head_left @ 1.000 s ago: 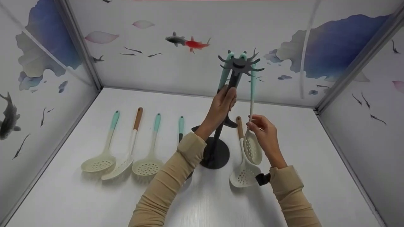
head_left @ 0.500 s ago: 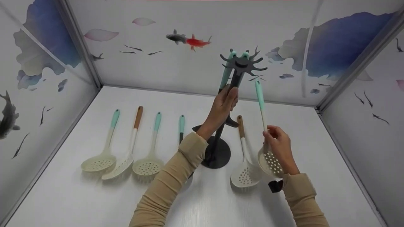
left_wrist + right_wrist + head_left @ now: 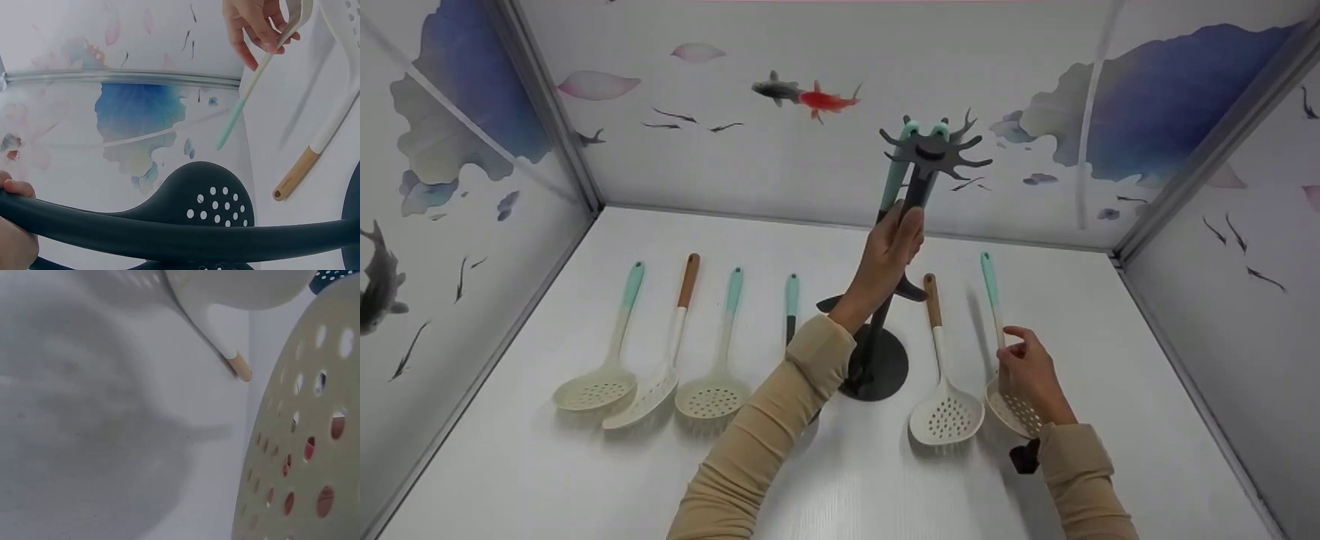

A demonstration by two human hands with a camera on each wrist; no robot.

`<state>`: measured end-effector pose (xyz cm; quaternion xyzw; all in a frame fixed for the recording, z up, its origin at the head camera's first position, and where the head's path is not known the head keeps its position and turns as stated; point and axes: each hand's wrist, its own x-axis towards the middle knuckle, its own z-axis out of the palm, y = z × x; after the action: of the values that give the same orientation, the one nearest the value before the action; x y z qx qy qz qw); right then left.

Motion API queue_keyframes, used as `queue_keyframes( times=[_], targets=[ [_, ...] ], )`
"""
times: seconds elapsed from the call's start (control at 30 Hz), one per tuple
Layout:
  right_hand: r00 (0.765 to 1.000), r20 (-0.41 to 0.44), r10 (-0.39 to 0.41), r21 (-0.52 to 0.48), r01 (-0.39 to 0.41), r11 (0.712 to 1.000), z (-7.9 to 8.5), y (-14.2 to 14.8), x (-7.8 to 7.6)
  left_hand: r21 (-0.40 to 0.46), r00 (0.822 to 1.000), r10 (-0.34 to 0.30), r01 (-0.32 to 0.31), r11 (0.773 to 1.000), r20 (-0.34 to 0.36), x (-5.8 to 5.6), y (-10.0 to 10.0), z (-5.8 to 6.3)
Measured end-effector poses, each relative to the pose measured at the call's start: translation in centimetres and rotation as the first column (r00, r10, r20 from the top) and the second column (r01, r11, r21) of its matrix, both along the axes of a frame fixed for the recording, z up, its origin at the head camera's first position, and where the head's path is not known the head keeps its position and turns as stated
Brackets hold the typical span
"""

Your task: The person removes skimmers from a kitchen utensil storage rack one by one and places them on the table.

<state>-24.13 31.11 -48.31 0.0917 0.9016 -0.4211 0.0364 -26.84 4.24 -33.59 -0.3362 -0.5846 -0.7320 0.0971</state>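
Observation:
My left hand [image 3: 885, 259] grips the upper post of a black utensil stand [image 3: 891, 371] with a ring of hooks at the top. Mint-handled utensils hang there; the left wrist view shows a black slotted spoon [image 3: 216, 197] beside the post. At the right, my right hand [image 3: 1033, 375] pinches the stem of a cream skimmer [image 3: 989, 277] with a mint handle, low over the table. Its perforated bowl [image 3: 315, 439] fills the right side of the right wrist view. Just left of it lies a white skimmer with a brown handle [image 3: 933, 300].
Left of the stand, two mint-handled cream skimmers [image 3: 596, 388] [image 3: 711, 394] and a brown-handled one [image 3: 686, 285] lie in a row. Another mint-handled utensil [image 3: 792, 296] is partly hidden behind my left forearm. Patterned panels [image 3: 660, 165] enclose the white table [image 3: 840, 487].
My right hand has taken the cream skimmer away from beside the stand's top, moving it right and down toward the table. The left hand keeps its grip on the stand.

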Motion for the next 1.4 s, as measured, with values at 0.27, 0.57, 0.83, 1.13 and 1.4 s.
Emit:
queue_keyframes(
  times=[0.27, 0.57, 0.83, 1.13, 1.4],
  targets=[
    [0.994, 0.068, 0.089, 0.096, -0.095, 0.991, -1.6, 0.5, 0.3, -0.007, 1.0, 0.003, -0.003, 1.0, -0.005, 0.1, 0.0, 0.1],
    [0.971, 0.17, 0.169, 0.106, -0.188, 0.976, -2.2, 0.8, 0.6, -0.009, 1.0, -0.011, 0.011, 1.0, -0.016, 0.1, 0.1, 0.1],
    [0.934, 0.257, 0.247, 0.104, -0.281, 0.954, 0.1, 0.7, 0.6, -0.007, 0.999, -0.001, 0.001, 1.0, -0.038, 0.0, 0.0, 0.2],
    [0.948, 0.17, 0.269, 0.126, -0.292, 0.948, 3.3, -1.3, -0.3, -0.008, 0.999, 0.005, -0.005, 1.0, -0.033, -0.1, 0.1, 0.0],
    [0.885, -0.332, 0.326, -0.032, -0.356, 0.934, 6.7, -6.1, -0.4, -0.023, 0.999, 0.029, -0.03, 0.999, -0.019, -1.3, 0.4, -1.2]
  ],
)
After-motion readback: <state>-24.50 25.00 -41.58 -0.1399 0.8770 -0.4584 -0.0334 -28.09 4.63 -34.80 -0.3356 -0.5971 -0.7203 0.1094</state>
